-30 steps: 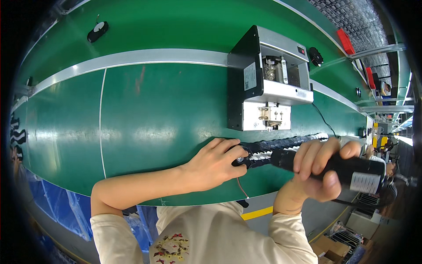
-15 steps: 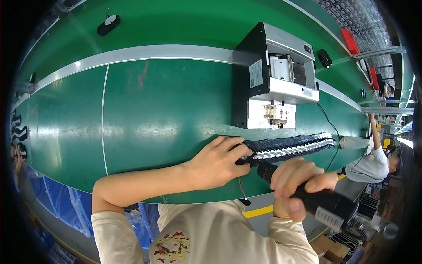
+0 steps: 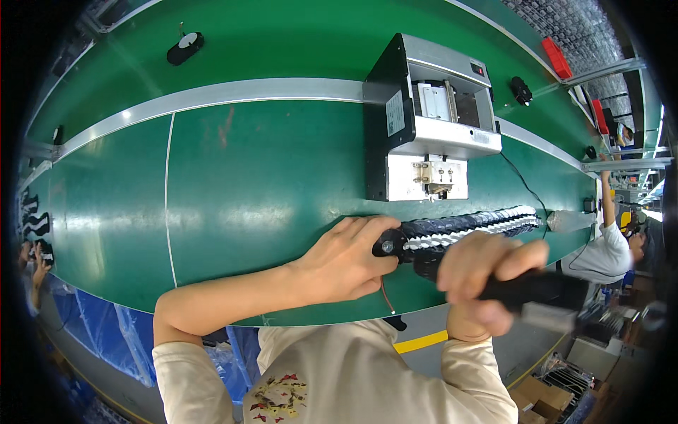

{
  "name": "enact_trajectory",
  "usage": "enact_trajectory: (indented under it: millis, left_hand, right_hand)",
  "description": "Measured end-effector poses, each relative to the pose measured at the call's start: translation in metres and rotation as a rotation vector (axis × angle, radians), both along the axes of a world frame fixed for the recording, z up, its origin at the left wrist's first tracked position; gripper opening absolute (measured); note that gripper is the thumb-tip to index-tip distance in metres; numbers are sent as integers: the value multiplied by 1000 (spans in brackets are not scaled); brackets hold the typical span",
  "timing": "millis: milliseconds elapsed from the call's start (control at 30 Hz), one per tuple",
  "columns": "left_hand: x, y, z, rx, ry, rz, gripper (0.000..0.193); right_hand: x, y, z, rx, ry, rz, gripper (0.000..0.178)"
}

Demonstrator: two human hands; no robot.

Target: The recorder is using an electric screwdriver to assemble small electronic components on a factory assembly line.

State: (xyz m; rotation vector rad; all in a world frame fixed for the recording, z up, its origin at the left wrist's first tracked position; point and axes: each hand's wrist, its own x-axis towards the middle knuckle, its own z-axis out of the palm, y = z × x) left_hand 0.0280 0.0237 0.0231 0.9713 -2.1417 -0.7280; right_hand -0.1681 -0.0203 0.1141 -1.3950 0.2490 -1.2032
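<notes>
Left grip (image 3: 345, 263), palm down with elbow bent, has fingers curled about the left end of the black-and-white strip (image 3: 487, 226), whose long axis runs rightward and slightly away across the worktop (image 3: 275, 177). Right grip (image 3: 482, 272), farther from that end, is clenched around a blurred black handheld tool (image 3: 540, 288), nose angled leftward toward it.

Left fingers (image 3: 380, 224) shifted — round black end (image 3: 388, 246) more exposed.
</notes>
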Motion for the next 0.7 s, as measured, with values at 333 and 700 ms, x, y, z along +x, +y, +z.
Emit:
enact_trajectory:
  millis: [333, 700]
  left_hand:
    - [54, -30, 46, 143, -101, -50, 39]
    - [192, -157, -23, -482, -206, 1048, 43]
  right_hand:
    - [-39, -38, 20, -110, -276, -41, 48]
    - [-31, -21, 6, -22, -271, -144, 49]
